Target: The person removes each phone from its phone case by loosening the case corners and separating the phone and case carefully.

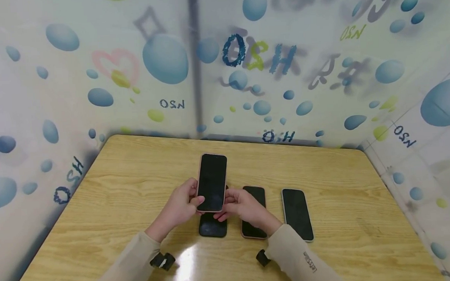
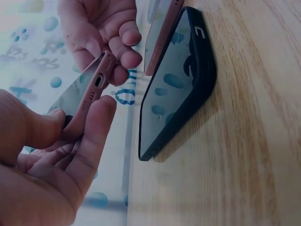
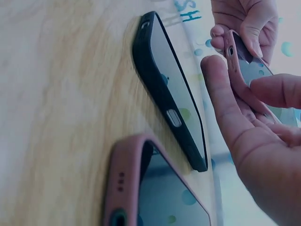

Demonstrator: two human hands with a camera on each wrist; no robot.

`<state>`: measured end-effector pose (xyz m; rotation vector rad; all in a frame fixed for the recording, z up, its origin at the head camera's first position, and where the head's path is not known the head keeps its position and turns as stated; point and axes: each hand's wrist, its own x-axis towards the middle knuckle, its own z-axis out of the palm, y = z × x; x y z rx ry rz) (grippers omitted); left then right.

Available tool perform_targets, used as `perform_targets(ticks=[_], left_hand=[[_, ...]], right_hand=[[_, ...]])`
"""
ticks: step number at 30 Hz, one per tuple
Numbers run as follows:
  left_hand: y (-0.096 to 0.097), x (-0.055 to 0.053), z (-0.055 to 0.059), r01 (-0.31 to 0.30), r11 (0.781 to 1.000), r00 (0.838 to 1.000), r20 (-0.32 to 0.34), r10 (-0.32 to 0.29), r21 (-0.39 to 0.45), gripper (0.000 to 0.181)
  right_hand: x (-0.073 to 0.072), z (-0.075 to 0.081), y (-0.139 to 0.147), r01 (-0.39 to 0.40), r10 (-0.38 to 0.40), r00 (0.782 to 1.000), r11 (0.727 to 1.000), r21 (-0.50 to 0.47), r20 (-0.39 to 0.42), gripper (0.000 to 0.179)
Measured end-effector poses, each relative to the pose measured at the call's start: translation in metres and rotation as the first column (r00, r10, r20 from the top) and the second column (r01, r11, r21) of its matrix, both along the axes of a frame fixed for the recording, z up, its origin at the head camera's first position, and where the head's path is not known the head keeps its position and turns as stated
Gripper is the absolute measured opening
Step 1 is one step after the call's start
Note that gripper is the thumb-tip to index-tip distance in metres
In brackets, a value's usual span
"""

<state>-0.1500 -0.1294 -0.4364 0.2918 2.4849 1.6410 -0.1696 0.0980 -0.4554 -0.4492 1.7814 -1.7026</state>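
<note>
Above the table, a smartphone in a pink case [image 1: 212, 179] is held tilted, its dark screen up. My left hand [image 1: 179, 205] grips its lower left side, the thumb on the front edge. At the lower right side my right hand [image 1: 247, 207] holds it, thumb on the edge and fingers behind. The charging port end of the pink case [image 2: 96, 84] faces the left wrist camera. Beneath lies a phone in a dark case [image 1: 213, 227], partly hidden by the held phone. Another pink-cased phone [image 1: 255, 194] lies under my right forearm.
Further right on the wooden table [image 1: 346, 202] lies a phone with a light edge [image 1: 297, 215]. Patterned curtain-like walls [image 1: 222, 94] stand behind the table and at both sides. Black wrist devices [image 1: 162, 261] are worn at both sleeves.
</note>
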Motion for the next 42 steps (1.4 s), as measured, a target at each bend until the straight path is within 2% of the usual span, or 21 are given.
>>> perform_targets(ticks=[4,7,13,20,24,35,42], left_hand=[[0.0007,0.0004,0.0000,0.004,1.000,1.000,-0.014,-0.004,-0.012,0.015],[0.0020,0.0014,0.0004,0.015,1.000,0.999,-0.030,-0.016,-0.027,0.015],[0.0036,0.0034,0.0018,0.033,0.998,0.997,-0.064,-0.037,-0.059,0.015],[0.0027,0.0035,0.0024,0.057,0.995,0.994,-0.088,-0.064,-0.079,0.015],[0.0023,0.0033,0.0026,0.075,0.994,0.991,-0.103,-0.083,-0.078,0.015],[0.0020,0.0024,0.0043,0.068,0.995,0.994,-0.081,-0.074,-0.079,0.015],[0.0020,0.0024,0.0045,0.059,0.996,0.996,-0.067,-0.064,-0.069,0.015]], right_hand=[[0.0016,-0.0020,-0.0024,0.004,-0.001,0.999,0.999,-0.052,0.047,0.042],[0.0023,-0.0020,-0.0034,0.014,-0.011,0.998,0.999,-0.045,0.059,0.042],[0.0034,-0.0017,-0.0048,0.067,-0.067,0.997,0.998,0.017,0.033,0.032],[0.0026,-0.0023,-0.0057,0.096,-0.094,0.990,0.995,-0.010,0.104,0.024],[0.0029,-0.0015,-0.0065,0.099,-0.097,0.988,0.995,-0.018,0.117,0.022],[0.0036,-0.0032,-0.0089,0.132,-0.129,0.986,0.991,-0.016,0.101,0.019],[0.0035,-0.0035,-0.0093,0.130,-0.127,0.987,0.991,-0.026,0.096,0.025]])
